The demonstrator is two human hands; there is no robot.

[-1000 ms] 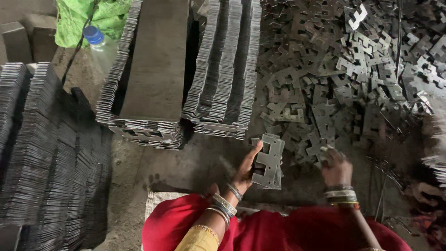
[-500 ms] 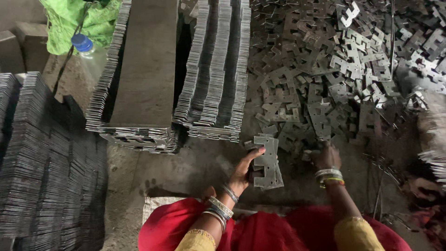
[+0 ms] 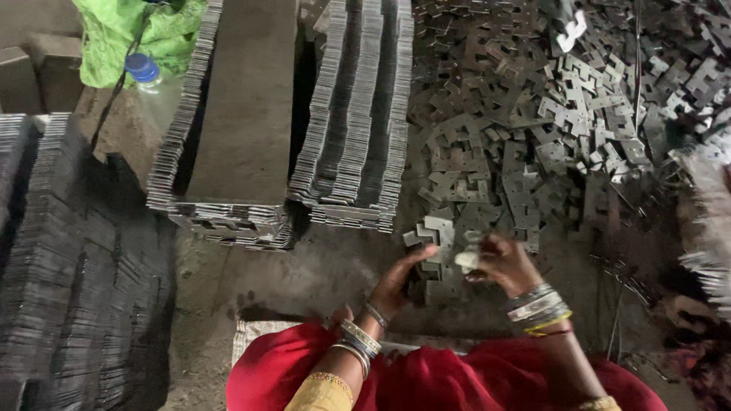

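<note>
Dusty concrete floor [image 3: 304, 274] carries the work. Loose cut metal plates [image 3: 548, 129] lie heaped beyond the right hand [image 3: 506, 262]. Two stacked plate rows [image 3: 358, 114] stand beyond the left hand [image 3: 400, 278]; dark stacks [image 3: 76, 266] farther left.

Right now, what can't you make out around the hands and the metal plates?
- Head view: how many plates the left hand holds; they overlap and the hands cover them.
- Right hand: the pale piece at its fingertips is blurred.
- Plastic bottle: body too dim to make out.
- Left stack: cut off by the frame's edge.
</note>
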